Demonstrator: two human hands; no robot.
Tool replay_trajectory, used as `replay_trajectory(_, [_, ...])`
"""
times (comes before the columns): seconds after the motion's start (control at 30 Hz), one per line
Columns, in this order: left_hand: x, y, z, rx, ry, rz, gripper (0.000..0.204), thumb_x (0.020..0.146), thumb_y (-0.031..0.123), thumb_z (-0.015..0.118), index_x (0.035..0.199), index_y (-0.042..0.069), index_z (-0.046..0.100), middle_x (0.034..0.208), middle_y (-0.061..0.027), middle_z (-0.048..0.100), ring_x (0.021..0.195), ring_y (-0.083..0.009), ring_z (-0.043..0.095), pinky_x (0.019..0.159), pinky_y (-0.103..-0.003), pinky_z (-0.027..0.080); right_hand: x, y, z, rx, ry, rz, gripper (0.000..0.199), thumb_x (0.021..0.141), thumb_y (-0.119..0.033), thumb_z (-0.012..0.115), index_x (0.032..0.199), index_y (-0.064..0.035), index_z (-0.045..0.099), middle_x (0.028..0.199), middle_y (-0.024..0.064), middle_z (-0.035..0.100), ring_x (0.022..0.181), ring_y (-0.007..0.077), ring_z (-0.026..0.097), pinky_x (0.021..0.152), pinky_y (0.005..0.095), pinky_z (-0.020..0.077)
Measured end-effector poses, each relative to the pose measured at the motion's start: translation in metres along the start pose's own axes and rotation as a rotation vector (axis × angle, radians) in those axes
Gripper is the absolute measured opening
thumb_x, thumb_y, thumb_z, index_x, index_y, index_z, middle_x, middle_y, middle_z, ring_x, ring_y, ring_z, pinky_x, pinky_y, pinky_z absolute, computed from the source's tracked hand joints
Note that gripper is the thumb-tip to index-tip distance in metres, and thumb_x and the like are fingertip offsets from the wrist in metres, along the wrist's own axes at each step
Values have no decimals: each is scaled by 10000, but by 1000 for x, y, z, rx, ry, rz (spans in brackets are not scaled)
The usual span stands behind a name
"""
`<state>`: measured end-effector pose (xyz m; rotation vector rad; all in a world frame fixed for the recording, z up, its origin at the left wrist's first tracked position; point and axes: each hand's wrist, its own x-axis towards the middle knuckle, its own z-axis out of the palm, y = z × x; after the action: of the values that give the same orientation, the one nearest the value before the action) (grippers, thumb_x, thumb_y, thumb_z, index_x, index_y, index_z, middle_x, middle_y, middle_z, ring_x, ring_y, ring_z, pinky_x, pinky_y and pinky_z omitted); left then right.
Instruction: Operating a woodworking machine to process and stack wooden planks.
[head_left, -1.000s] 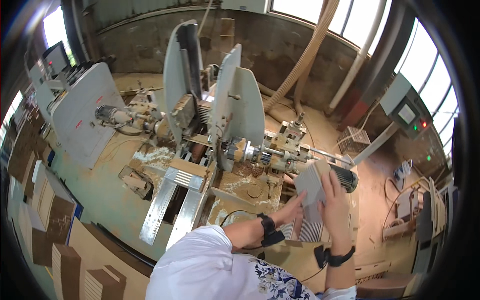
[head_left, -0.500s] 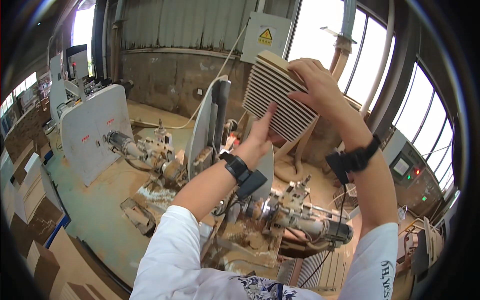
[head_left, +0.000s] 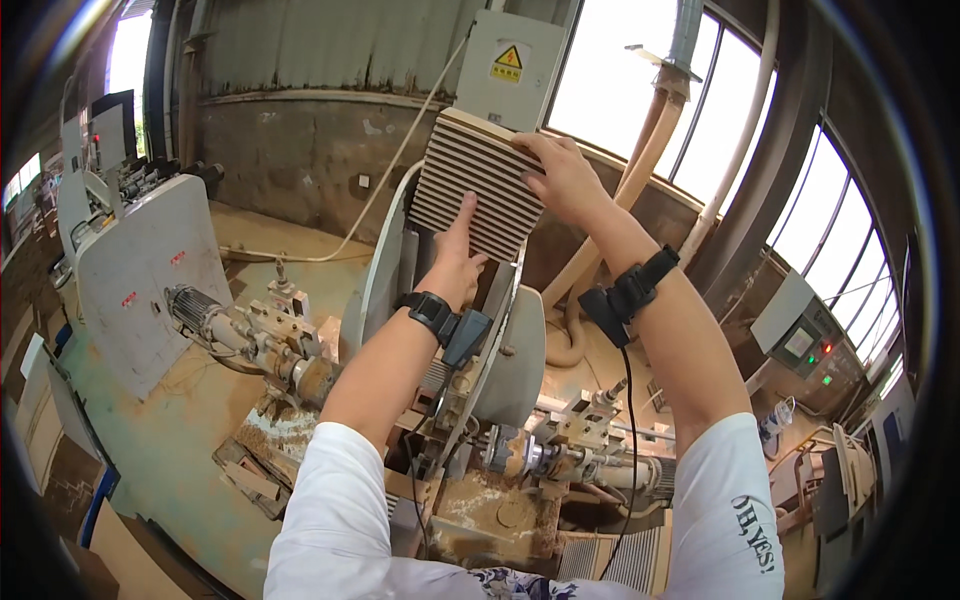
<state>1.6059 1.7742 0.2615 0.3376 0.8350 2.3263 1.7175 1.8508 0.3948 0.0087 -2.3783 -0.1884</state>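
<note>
From where I stand, the ribbed stack of pale boards [head_left: 478, 165] is at upper centre of the frame, gripped by both hands: the left hand [head_left: 456, 264] low, thumb across the ribs, the right hand [head_left: 568, 180] at the upper right corner. It looks stiff and fairly heavy, and loose layers might slip, so opposite edges seem the best hold. Its back and the left fingertips are hidden from me
</note>
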Motion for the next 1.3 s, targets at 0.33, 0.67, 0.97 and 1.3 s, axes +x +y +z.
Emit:
replay_trajectory(0.33, [-11, -65, -82, -14, 131, -189, 600, 767, 486, 631, 1232, 152, 451, 1173, -47, 493, 1091, -215, 412, 1016, -426, 221, -49, 0, 83, 22, -239, -50, 411, 759, -114, 577, 1158, -161, 490, 1116, 84, 527, 1085, 266, 450, 858, 404, 416])
replay_trajectory(0.67, [-5, -151, -204, -113, 235, -245, 439, 788, 218, 660, 1170, 112, 471, 1140, -143, 436, 1083, -252, 424, 905, -348, 375, -80, -28, 71, 415, -393, 135, 403, 872, -314, 464, 1184, -62, 509, 1074, 159, 581, 1000, 313, 541, 851, 397, 409])
replay_trajectory(0.97, [-10, -157, -192, 40, 381, -165, 314, 846, 261, 496, 1081, 53, 486, 1081, -116, 479, 933, -223, 485, 809, -347, 427, -196, -20, -9, 895, -266, 433, 350, 861, -176, 534, 1178, -30, 512, 1108, 91, 580, 1029, 170, 541, 862, 293, 422])
replay_trajectory(1.3, [-53, -137, -209, 540, 15, 422, 217, 859, 257, 474, 891, 57, 553, 846, -55, 608, 770, -203, 586, 729, -324, 477, -386, -23, -98, 1222, 87, 841, 329, 880, -111, 500, 1179, 26, 496, 1052, 138, 603, 955, 206, 586, 853, 305, 454])
